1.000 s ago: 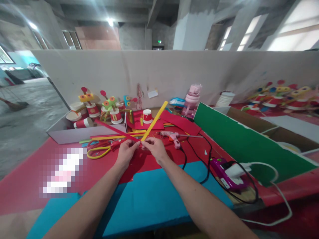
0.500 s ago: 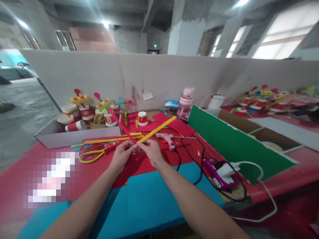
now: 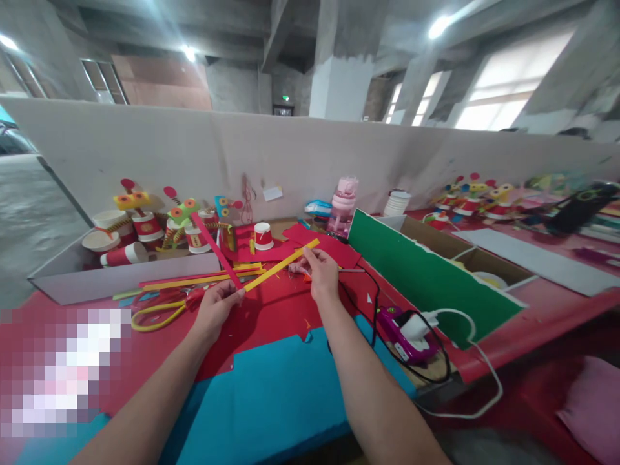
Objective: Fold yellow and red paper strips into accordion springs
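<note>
Ctr frame: L hand (image 3: 216, 306) grip pinches red strip (image 3: 217, 250) & yellow strip (image 3: 276, 270), ends together; R hand (image 3: 323, 276) grip holds yellow nr far end; lengths look unfolded.

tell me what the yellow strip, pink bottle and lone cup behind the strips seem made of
Yellow strip: probably matte paper or card; flat, no shine.
Pink bottle: likely smooth plastic; its lower part looks translucent.
Lone cup: likely paper, its tapered wall banded red; coating unclear.

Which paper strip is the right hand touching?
The yellow paper strip running from the left hand to the right hand; the red paper strip slants away leftward from the left hand, clear of the right.
</note>
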Demonstrator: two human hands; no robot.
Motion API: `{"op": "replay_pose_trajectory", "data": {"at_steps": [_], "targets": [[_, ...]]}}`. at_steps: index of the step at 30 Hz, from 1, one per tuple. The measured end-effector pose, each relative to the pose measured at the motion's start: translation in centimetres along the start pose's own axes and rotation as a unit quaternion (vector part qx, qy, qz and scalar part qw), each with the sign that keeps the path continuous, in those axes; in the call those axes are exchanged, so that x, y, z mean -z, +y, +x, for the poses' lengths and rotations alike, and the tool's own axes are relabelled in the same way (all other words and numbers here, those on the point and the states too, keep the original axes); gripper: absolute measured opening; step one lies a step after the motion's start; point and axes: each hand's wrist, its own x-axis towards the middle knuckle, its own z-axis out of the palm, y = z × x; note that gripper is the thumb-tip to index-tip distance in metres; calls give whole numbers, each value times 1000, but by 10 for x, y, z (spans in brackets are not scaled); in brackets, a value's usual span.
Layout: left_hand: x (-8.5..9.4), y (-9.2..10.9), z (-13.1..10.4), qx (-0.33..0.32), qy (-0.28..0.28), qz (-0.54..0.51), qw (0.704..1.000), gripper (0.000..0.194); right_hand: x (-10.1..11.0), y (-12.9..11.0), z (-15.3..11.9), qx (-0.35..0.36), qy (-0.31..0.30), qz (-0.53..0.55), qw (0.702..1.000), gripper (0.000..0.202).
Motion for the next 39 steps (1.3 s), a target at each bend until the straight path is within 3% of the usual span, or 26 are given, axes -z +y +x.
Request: {"op": "replay_pose_trajectory", "data": {"at_steps": [5, 7, 9, 11, 13, 16, 24, 34, 39], "targets": [[1, -1, 0, 14, -6, -24, 1000, 27, 5, -4, 6, 74, 116, 54, 989, 28], [1, -1, 0, 18, -6, -52, 998, 26, 3, 0, 4, 58, 121, 87, 987, 28], [0, -1, -1, 15, -13, -83, 996, 25, -2, 9, -2, -9, 62, 86, 994, 27], [0, -1, -2, 12, -28, -104, 994, 24, -9, 20, -14, -100, -44, 37, 993, 26], [0, -3, -2, 14, -43, -111, 993, 23, -18, 31, -28, -173, -168, -18, 970, 26], [0, -5, -2, 22, -52, -117, 992, 23, -29, 42, -49, -219, -251, -38, 942, 28], [0, -4, -3, 47, -51, -131, 989, 23, -32, 48, -61, -255, -265, -1, 930, 38], [-4, -4, -3, 92, -9, -158, 983, 27, -32, 45, -61, -217, -246, -43, 944, 35], [-1, -7, -1, 83, -1, -118, 990, 32, -33, 46, -61, -185, -245, -57, 950, 33]]}}
